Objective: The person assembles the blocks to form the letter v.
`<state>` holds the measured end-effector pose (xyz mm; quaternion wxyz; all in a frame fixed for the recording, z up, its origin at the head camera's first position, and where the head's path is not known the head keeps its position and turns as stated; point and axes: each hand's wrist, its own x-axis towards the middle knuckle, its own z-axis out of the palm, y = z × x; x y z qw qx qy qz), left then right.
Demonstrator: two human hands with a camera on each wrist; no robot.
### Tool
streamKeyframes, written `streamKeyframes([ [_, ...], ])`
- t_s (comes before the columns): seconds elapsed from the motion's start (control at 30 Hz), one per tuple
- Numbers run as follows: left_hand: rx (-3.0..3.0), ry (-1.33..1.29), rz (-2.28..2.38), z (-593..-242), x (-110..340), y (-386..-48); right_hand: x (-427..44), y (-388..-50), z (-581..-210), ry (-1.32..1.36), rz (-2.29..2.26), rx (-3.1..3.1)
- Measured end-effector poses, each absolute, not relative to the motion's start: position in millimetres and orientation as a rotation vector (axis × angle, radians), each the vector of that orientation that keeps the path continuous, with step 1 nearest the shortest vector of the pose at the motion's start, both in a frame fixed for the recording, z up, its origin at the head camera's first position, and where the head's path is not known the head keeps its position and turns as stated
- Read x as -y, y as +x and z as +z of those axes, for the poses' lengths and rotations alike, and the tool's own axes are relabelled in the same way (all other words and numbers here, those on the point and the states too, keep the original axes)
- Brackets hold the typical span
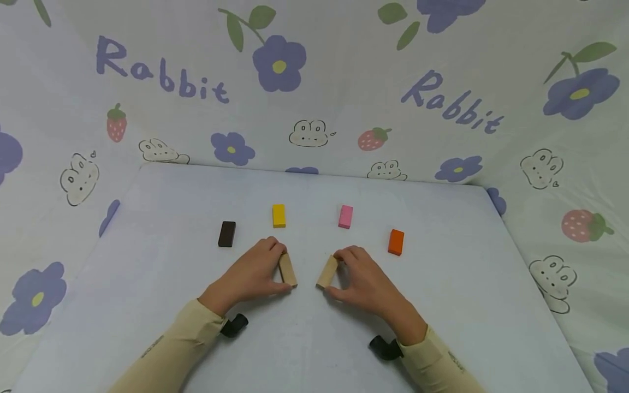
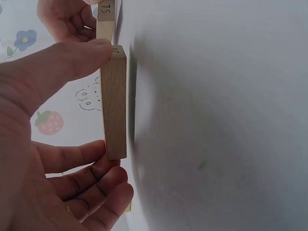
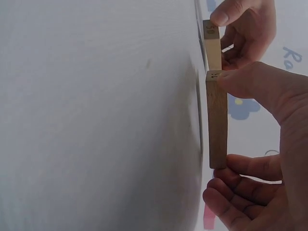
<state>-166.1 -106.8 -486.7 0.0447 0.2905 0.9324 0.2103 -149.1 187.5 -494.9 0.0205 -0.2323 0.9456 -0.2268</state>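
Note:
My left hand (image 1: pixel 253 273) pinches a plain wooden block (image 1: pixel 288 270) by its two ends, thumb at the near end and fingers at the far end. A second plain wooden block (image 1: pixel 327 272) is pinched the same way by my right hand (image 1: pixel 366 281). The two blocks stand apart, their near ends angled toward each other. Held between thumb and fingertips, the left block (image 2: pixel 114 106) shows a marking on its end in the left wrist view. In the right wrist view the right block (image 3: pixel 217 120) has digits on its end, partly covered by the thumb.
Beyond the hands, a black block (image 1: pixel 227 234), a yellow block (image 1: pixel 278 216), a pink block (image 1: pixel 345 216) and an orange block (image 1: pixel 396 242) lie in an arc on the white table (image 1: pixel 162 218). A patterned cloth (image 1: pixel 334 65) hangs behind the table's far edge.

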Motion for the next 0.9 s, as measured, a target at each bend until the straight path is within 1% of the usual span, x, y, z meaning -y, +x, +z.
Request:
streamKeyframes([
  [0.9,-2.852,0.842,0.612,-492,91,-168,-171,-151,-497,-0.769,-0.674,-2.926],
])
